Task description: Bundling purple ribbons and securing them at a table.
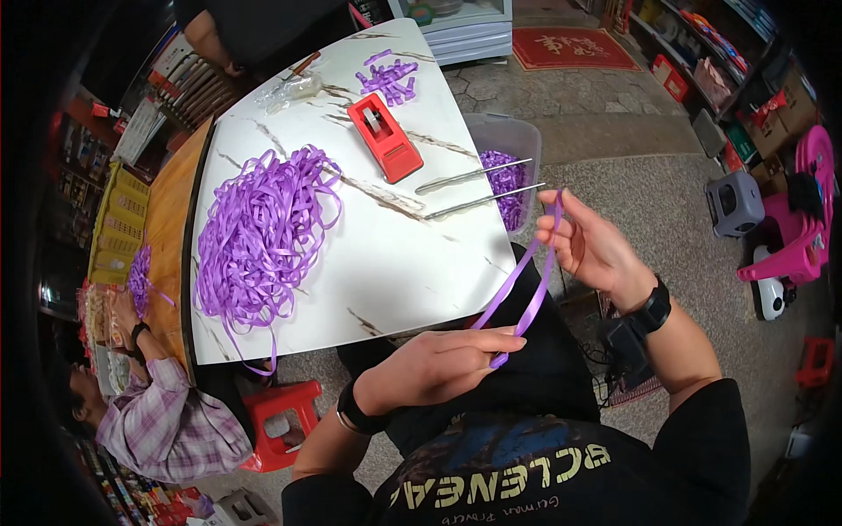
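A purple satin ribbon (542, 282) hangs in a loop between my two hands, off the table's near right corner. My left hand (438, 366) pinches its lower ends, and a short bit sticks out below the fingers. My right hand (596, 244) is closed on the upper end of the loop, close to the tips of two metal rods (474, 203) that jut out past the table edge. A large tangled heap of purple ribbon (259, 237) lies on the left of the white marbled table (395, 280). A red tape dispenser (402, 156) stands near the middle.
Short purple ribbon pieces (390, 81) and a clear plastic bag (303, 88) lie at the far end. A clear bin (526, 140) holding purple ribbon stands beyond the right edge. At left, a person in a plaid shirt (171, 416) sits by a wooden table (171, 219).
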Tool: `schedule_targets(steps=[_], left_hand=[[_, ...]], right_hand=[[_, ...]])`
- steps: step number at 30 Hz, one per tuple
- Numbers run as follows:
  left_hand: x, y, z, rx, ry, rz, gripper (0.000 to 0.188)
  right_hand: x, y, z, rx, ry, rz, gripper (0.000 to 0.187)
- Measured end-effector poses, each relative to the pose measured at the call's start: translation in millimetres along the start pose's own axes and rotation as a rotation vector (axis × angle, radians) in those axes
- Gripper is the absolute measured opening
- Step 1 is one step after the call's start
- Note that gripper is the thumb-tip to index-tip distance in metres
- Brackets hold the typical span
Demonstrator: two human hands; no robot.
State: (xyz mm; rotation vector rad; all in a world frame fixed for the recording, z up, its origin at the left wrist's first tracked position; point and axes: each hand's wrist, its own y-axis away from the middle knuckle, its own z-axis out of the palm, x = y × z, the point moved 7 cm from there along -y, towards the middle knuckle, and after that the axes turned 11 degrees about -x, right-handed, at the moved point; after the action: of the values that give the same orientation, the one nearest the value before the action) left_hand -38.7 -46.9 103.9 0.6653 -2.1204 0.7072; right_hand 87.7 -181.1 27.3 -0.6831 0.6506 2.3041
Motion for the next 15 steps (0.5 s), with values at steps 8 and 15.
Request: schedule_targets(steps=[8, 15], left_hand=[[-3.1, -0.8, -3.2, 0.006, -0.048, -0.035, 0.007], [2.1, -5.5, -11.1, 0.104, -0.192, 0.028, 0.013]], right_hand=[[45.9, 26.3, 33.0, -0.318, 0.289, 0.256, 0.047], [46.8, 28.1, 38.4, -0.122, 0.423, 0.129, 0.019]])
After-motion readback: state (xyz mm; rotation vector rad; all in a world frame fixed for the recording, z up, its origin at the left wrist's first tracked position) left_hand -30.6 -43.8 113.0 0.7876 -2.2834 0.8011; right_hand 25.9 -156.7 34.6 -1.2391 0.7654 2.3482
